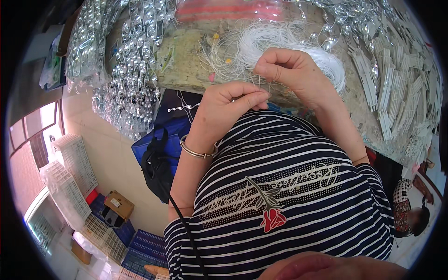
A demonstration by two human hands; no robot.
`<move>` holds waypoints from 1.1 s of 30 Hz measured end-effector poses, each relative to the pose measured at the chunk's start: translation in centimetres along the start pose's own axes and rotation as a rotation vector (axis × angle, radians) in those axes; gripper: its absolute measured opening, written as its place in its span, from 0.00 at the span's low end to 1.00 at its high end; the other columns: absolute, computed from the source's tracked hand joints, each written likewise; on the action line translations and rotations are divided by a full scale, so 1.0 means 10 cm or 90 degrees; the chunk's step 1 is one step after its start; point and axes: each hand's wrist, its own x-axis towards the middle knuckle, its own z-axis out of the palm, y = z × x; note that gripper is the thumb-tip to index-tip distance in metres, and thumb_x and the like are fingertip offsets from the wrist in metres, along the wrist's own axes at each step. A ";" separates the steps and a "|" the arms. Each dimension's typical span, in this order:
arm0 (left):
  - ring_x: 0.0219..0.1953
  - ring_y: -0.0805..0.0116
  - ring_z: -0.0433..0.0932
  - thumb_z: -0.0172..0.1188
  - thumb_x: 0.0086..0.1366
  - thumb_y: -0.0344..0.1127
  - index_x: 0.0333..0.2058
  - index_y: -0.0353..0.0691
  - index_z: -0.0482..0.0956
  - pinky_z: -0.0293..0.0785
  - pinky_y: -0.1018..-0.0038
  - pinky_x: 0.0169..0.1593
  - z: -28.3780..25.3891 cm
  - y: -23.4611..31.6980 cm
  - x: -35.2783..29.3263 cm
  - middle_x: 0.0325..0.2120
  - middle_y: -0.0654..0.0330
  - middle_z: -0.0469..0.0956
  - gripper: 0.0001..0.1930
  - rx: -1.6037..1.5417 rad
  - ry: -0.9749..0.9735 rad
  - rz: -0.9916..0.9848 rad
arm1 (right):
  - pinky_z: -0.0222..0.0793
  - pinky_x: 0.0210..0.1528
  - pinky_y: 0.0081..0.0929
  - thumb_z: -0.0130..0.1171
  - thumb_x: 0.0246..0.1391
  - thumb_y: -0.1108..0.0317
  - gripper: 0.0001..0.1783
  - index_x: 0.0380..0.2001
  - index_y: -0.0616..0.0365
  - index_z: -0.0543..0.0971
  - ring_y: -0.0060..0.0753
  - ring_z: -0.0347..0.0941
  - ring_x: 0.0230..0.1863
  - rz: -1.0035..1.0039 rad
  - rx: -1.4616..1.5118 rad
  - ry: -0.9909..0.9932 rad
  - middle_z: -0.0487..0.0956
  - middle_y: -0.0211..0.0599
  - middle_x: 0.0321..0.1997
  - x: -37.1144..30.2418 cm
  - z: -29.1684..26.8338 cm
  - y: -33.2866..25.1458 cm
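Your two hands were close together over the near edge of the worn worktable (184, 53), in front of your striped shirt (280, 158), with a thin white thread (260, 83) in the short gap between them. Your left hand (228, 105) was the nearer to your body; its thumb and index finger pressed together at the tips, seemingly on the thread's lower end, the other fingers curled under. Your right hand (298, 74) sat farther out and to the right, its thumb and index finger pinched, apparently on the upper end; what else lay inside either curl, you could not tell. The thread's long axis ran nearly straight away from you, from the left fingertips out to the right ones, leaning slightly left at the far end. Beyond both hands lay the white thread bundle (266, 37), nearer to your right hand, which partly covered its near side. The bundle's long axis slanted from ahead of your left hand to beyond your right wrist, and its loose strands fanned out leftward. Twisted silver strands (140, 60) hung well to the left of your left hand, and pale flat strips (392, 102) were heaped right of your right hand.
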 end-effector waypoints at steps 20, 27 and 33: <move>0.29 0.77 0.77 0.60 0.59 0.31 0.33 0.31 0.81 0.73 0.83 0.35 -0.01 0.01 0.01 0.25 0.60 0.80 0.08 0.000 -0.025 -0.052 | 0.67 0.33 0.13 0.59 0.53 0.68 0.08 0.33 0.62 0.79 0.14 0.71 0.31 -0.023 0.008 -0.068 0.77 0.27 0.29 0.00 0.05 -0.03; 0.29 0.76 0.78 0.59 0.59 0.30 0.37 0.32 0.79 0.73 0.83 0.36 -0.01 -0.01 0.01 0.27 0.60 0.80 0.08 -0.083 0.019 0.000 | 0.67 0.35 0.12 0.57 0.54 0.68 0.08 0.34 0.61 0.78 0.13 0.70 0.32 -0.017 0.000 -0.031 0.77 0.26 0.30 -0.03 0.05 -0.11; 0.24 0.80 0.72 0.57 0.61 0.29 0.38 0.33 0.78 0.66 0.86 0.29 0.05 0.04 0.04 0.23 0.63 0.77 0.08 -0.146 0.126 0.064 | 0.61 0.39 0.12 0.56 0.54 0.70 0.04 0.30 0.59 0.76 0.11 0.64 0.33 -0.064 -0.040 0.014 0.72 0.20 0.29 -0.05 0.07 -0.12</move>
